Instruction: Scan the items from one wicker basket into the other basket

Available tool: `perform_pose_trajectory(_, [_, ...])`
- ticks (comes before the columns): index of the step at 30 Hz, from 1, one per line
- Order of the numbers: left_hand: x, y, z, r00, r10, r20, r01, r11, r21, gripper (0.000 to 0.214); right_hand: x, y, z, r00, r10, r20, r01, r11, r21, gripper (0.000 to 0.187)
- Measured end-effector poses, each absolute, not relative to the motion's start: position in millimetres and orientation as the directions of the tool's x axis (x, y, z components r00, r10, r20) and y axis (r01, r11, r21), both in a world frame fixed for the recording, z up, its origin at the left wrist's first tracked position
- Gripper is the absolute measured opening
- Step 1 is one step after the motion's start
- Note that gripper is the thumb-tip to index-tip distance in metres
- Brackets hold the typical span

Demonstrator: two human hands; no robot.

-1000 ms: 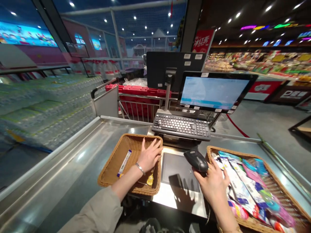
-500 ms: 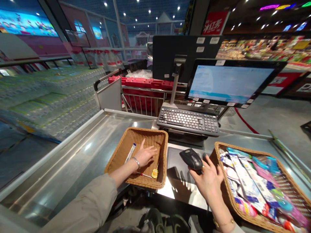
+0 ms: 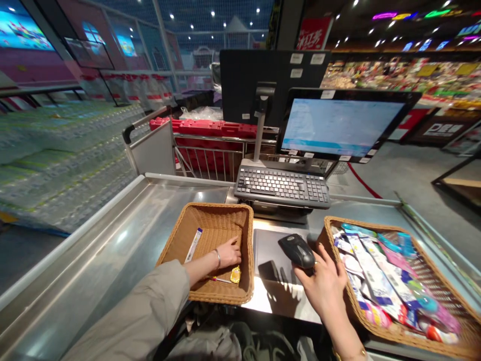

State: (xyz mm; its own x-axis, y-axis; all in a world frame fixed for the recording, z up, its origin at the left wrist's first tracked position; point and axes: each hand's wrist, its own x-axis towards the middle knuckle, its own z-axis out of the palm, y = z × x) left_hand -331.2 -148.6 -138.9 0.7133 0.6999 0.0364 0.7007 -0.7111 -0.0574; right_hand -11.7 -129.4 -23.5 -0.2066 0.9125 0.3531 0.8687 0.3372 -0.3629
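Observation:
My left hand [image 3: 228, 253], with a bracelet at the wrist, reaches down inside the left wicker basket [image 3: 171, 243]. Its fingers point toward the basket's right wall, loosely bent and apart, and no item shows in them. A slim white and blue package [image 3: 193, 244] leans to the left of the hand. Just below the fingers lies a small yellow item [image 3: 235, 274], beside a thin stick-like thing. In my right hand [image 3: 325, 281] is a black barcode scanner [image 3: 296, 250], its head pointing up and left above the counter; the fingers partly hide its handle.
A right wicker basket [image 3: 330, 225] holds several colourful small packages [image 3: 376, 271]. Behind the baskets stand a keyboard [image 3: 281, 186] and a lit monitor [image 3: 341, 125]. The metal counter [image 3: 124, 240] has a raised left edge. A shopping cart [image 3: 206, 155] stands beyond.
My left hand has moved lower and toward the basket's right wall, its spread fingers drawing closer together. The right hand keeps the scanner in nearly the same place. The view has turned slightly right.

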Motion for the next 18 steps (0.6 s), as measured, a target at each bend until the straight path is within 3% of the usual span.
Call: perform_pose_trajectory(18, [-347.0,-145.4,-160.8,0.685,0.728,0.028,0.728,-0.681,-0.083,0.008,-5.4,-129.1,-30.0,-0.151,0.913,0.378,0.866,0.307,-0.395,0.027])
